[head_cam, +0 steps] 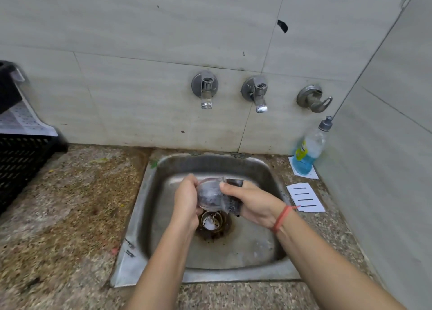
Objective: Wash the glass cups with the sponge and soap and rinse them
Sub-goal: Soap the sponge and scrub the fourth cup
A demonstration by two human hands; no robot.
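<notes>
scrub step in hand, over the middle of the sink. the left hand holds the glass cup on its left side, fingers closed around it, cup lying roughly sideways just above the drain. the right hand has the dark sponge pinched against the cup's right side, thumb on the glass, the other fingers closed behind the sponge. cup and sponge are touching; whether the sponge reaches inside the cup cannot be told, the glass is blurred.

no water shows at the three taps on the far wall. the soap bottle stands upright on the tabletop at the far right corner, well apart from the hands. a black crate sits at far left; no other cups are visible.

judgement on doing it well:
- keep the left grip firm and low on the body. soapy glass probably slips, and a drop lands on steel.
- turn the cup with the left hand and let the sponge stay put, so the whole outer wall gets covered rather than one patch.
- push the sponge through the mouth and twist to reach the bottom; rim and base ring need a pass too.
- moderate squeeze only. thin glass may crack if pressed from both sides.
- hold the work over the basin so suds fall in the sink.
- rinse likely comes next, under a tap at the far wall, and needs one hand free to open it.
</notes>
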